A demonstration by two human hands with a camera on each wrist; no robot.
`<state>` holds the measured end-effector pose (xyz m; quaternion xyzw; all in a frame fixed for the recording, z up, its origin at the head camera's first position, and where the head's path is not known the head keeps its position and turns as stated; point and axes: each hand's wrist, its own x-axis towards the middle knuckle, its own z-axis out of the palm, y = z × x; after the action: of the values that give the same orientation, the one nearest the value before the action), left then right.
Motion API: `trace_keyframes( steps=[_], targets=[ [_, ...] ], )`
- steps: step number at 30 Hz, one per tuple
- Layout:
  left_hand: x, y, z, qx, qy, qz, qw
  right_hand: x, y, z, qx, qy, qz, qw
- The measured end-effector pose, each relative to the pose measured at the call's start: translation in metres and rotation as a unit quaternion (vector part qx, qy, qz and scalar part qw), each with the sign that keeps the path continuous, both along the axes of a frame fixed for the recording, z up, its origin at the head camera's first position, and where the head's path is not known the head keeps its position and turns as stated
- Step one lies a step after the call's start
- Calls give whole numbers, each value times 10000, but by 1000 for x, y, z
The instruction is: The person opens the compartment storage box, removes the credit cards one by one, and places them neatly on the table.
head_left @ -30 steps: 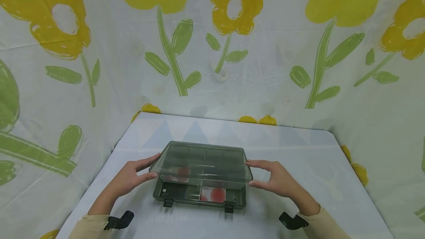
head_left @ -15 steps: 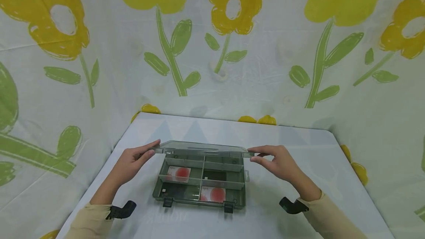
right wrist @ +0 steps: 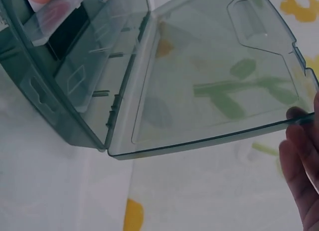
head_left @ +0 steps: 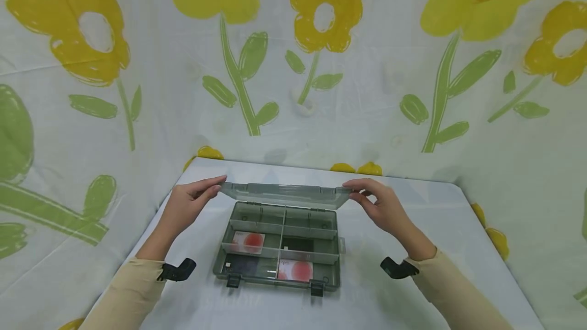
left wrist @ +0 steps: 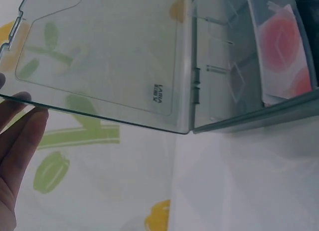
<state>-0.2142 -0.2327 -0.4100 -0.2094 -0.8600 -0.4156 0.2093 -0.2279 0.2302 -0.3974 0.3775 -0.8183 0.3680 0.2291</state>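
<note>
Green plastic box (head_left: 270, 282), one lid (head_left: 284, 192) raised

Left hand (head_left: 183, 208) and right hand (head_left: 379, 208) each pinch one lid edge between thumb and fingers. Box sits on one table (head_left: 412, 228): six compartments, two red-printed cards (head_left: 295, 270), apparently two dark pieces (head_left: 300, 244), two latches (head_left: 317, 289).

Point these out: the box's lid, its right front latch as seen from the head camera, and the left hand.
Lid (head_left: 286, 196): head view, middle of its visible panel.
Right front latch (head_left: 317, 289): head view, dark tab.
Left hand (head_left: 183, 208): head view, middle of the hand.
</note>
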Motion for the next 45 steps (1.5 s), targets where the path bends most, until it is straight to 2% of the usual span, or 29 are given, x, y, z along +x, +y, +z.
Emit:
trace_keyframes(
  steps=[6,10,14,21,27,32,38,45],
  targets=[
    [-11,7,11,516,216,74,9984,-9,-1,4,-159,51,17,9999],
    [-17,10,14,708,207,145,9972,-15,-2,3,-277,60,-63,9996],
    [-22,10,12,714,29,156,9973,-20,-2,-1,-351,-127,-227,9990],
    [-34,11,7,477,-186,-36,9987,-32,-7,-10,-498,-351,-435,9972],
    [-45,12,0,198,-622,-216,9976,-41,-15,-19,-619,-486,-598,9951],
    [-52,13,-4,240,-1161,-525,9916,-47,-21,-28,-557,-616,-954,9920],
    [-59,13,-8,379,-1401,-705,9869,-53,-25,-40,-238,-628,-1344,9886],
    [-63,16,-15,484,-1655,-750,9822,-55,-27,-54,-91,-669,-1491,9865]
  ],
)
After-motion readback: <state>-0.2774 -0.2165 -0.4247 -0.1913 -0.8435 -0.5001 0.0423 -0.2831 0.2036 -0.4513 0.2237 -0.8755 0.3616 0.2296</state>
